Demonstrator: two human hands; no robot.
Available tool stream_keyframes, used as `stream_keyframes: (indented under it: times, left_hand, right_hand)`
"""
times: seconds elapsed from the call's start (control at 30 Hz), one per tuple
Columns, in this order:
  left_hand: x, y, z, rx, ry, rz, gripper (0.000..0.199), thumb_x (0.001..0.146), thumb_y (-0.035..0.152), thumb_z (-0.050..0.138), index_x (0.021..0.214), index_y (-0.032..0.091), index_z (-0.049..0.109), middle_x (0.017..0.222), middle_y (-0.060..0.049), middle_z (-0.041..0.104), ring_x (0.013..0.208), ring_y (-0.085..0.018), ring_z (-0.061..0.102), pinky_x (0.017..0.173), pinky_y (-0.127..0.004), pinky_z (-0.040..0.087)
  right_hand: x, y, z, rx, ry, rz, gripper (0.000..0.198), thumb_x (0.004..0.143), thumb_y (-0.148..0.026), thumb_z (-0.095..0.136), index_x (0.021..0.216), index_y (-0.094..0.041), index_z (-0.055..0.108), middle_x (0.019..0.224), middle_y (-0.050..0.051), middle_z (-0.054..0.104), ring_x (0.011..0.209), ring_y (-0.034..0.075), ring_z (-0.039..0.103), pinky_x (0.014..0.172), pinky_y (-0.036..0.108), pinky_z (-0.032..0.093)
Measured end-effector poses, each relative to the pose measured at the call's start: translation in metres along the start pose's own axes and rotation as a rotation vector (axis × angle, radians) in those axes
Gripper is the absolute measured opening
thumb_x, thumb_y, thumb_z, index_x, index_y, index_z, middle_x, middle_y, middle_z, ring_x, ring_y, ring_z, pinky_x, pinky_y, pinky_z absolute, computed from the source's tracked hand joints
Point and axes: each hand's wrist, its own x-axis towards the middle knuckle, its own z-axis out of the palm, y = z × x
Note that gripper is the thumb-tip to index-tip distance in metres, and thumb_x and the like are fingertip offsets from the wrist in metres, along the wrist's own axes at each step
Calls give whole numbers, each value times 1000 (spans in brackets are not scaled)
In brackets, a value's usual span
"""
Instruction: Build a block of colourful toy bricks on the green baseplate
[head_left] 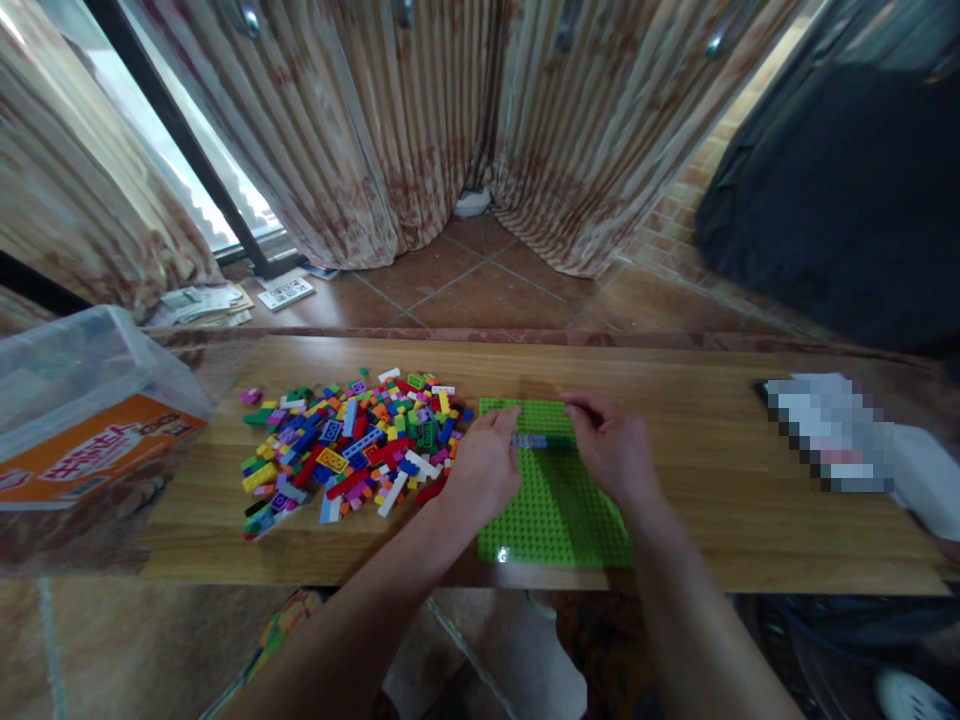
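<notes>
A green studded baseplate [551, 510] lies on the wooden table between my hands. Across its upper part runs a short row of toy bricks [534, 441], greyish light blue on the left and dark green toward the right. My left hand [486, 465] rests over the plate's left edge, its curled fingers at the left end of that row. At the other end is my right hand [616, 450], with thumb and forefinger bent close together. Whatever either set of fingertips grips is hidden. Left of my left hand spreads a large loose pile of coloured bricks [352, 450].
A clear plastic box [67, 370] with an orange label stands at the left end of the wooden table [705, 450]. On the right lies a blurred-out flat object [825, 430], beside a white item [926, 475]. Curtains [420, 130] hang beyond the table.
</notes>
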Motion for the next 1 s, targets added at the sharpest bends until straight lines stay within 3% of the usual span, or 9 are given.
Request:
stream_keyframes:
  times: [0.23,0.43,1.0]
  left_hand:
    - [0,1,-3,-14,-6,0,53,80,4,46,132,6,52,113,-16,63,104,-24,61,96,-40,52]
    - [-1,2,-1,16,-9,2,51,82,7,48,133,7,52,114,-16,63,105,-24,60,96,-40,52]
    - [-1,3,-1,63,-6,9,47,84,11,50,131,8,54,110,-15,63,105,-25,59,97,-42,50]
  right_hand:
    - [2,15,-10,143,-146,146,27,76,-27,58,95,-16,73,85,7,74,78,20,67,77,35,51]
    - [2,15,-10,96,-271,194,32,68,-17,63,98,-15,72,82,4,71,68,16,62,68,30,50]
    - [1,11,-5,18,-325,196,40,66,-18,65,105,-13,71,84,5,71,68,15,60,67,29,49]
